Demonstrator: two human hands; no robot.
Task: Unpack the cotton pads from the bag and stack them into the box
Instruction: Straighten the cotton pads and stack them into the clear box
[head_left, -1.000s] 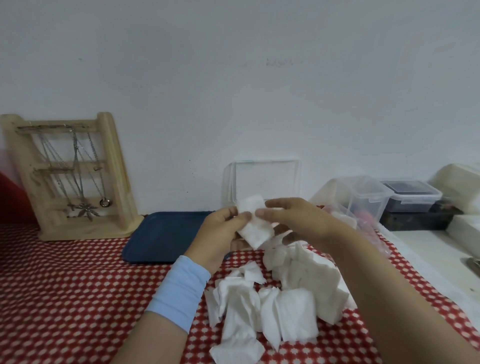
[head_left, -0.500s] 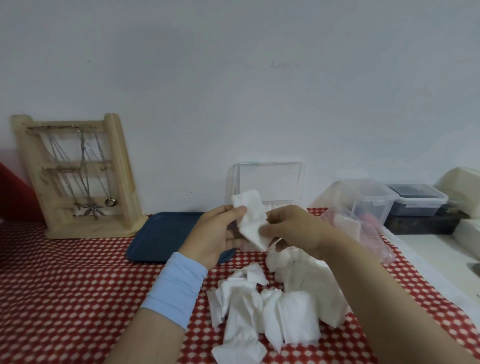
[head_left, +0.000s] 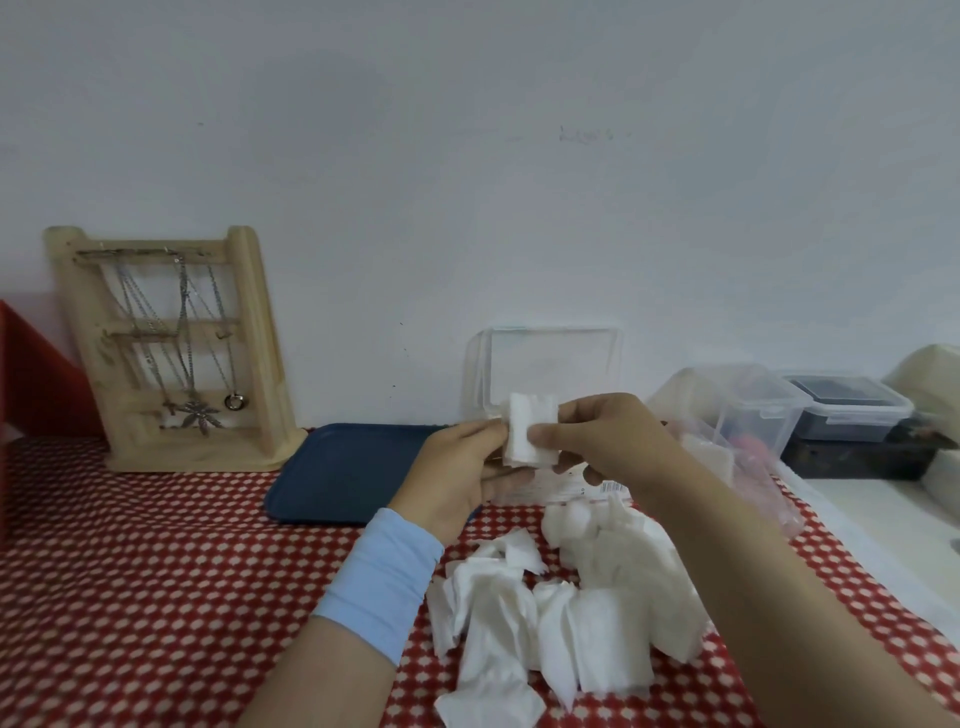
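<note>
A white square cotton pad (head_left: 529, 435) is pinched between my left hand (head_left: 460, 473) and my right hand (head_left: 608, 441), upright and squared, just in front of the clear plastic box (head_left: 550, 364), whose lid stands up against the wall. A loose pile of cotton pads (head_left: 566, 608) lies on the red chequered cloth below my hands. The clear plastic bag (head_left: 748, 467), crumpled, lies to the right behind my right forearm. The box's bottom is hidden by my hands.
A dark blue tray (head_left: 348, 473) lies left of the box. A wooden jewellery stand (head_left: 171, 348) with chains leans at the back left. Clear and dark lidded containers (head_left: 841, 410) stand at the back right on a white surface.
The pad was tilted half a second ago; both hands have straightened it upright and shifted slightly toward the box.
</note>
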